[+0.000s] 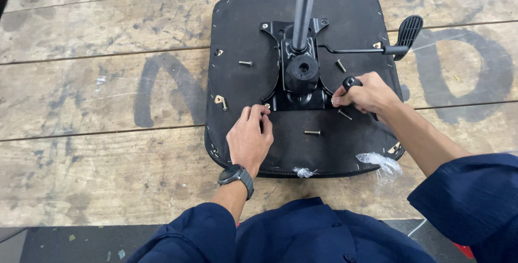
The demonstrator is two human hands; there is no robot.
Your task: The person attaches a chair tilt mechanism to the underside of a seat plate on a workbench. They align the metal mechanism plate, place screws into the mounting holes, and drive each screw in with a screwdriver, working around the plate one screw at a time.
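I see the left hand (249, 136) pinching at the front-left corner bolt (267, 106) of the black seat mechanism plate (300, 79); the right hand (367, 93) is clenched on a black-handled tool (352, 83), nearest the front-right corner; a loose bolt (312, 132) lies between them, long axis left-right.

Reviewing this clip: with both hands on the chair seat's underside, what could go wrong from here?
1. Loose screws lie scattered on the seat; a nudge could roll one off.
2. The left hand pinches at the metal plate corner, close enough for fingers to get nipped.
3. The right hand grips a black-handled tool, which might slip.
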